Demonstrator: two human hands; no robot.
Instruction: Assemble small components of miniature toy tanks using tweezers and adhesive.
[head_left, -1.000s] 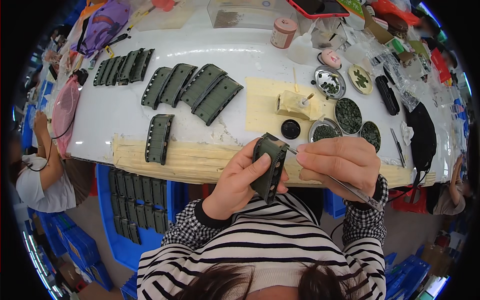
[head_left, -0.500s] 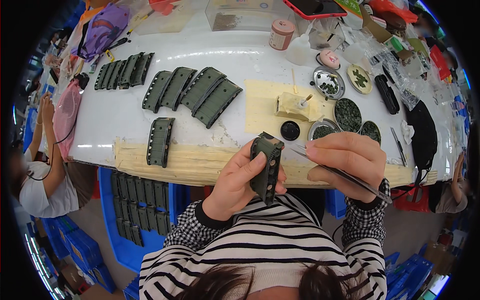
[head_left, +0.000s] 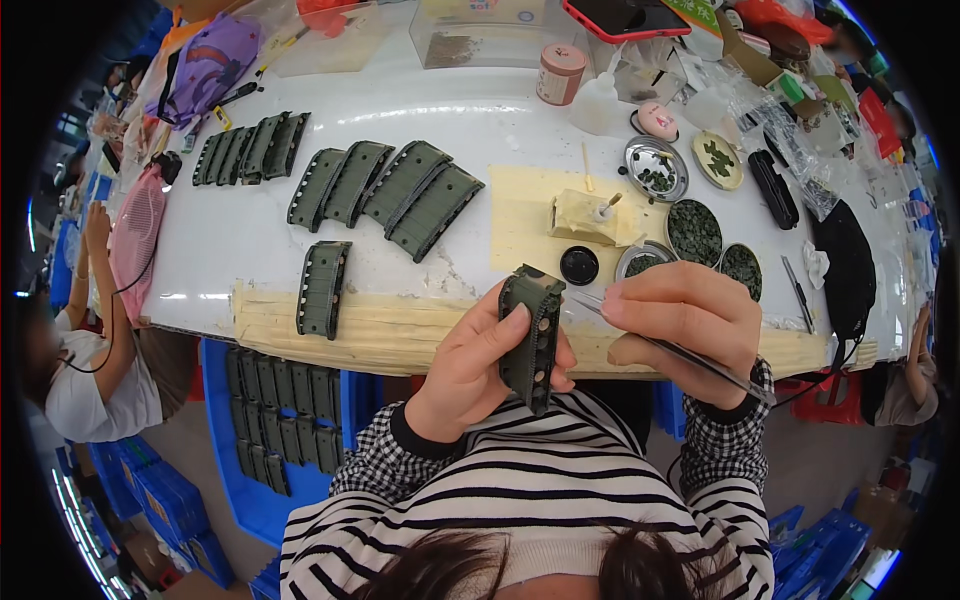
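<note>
My left hand [head_left: 468, 365] is closed around a dark green plastic part [head_left: 531, 335] with a row of round spots along its side, held upright over the table's front edge. My right hand [head_left: 690, 330] pinches a pair of metal tweezers [head_left: 712, 373], their tips close to the part's upper right side. Whether the tips hold anything is too small to tell. Similar green ribbed parts lie on the table: a single one [head_left: 323, 290] to the left, a middle group [head_left: 425, 200] and a stack [head_left: 250, 148] farther back.
Small round tins of dark green bits [head_left: 693, 232] stand at the right, beside a tape-covered block [head_left: 590, 215] and a black cap [head_left: 579, 265]. A blue crate [head_left: 225, 440] of green parts sits below the table at left. Another person's arms [head_left: 98, 270] show at far left.
My right hand with the tweezers has shifted slightly left, toward the green part. My left hand keeps its hold on the part.
</note>
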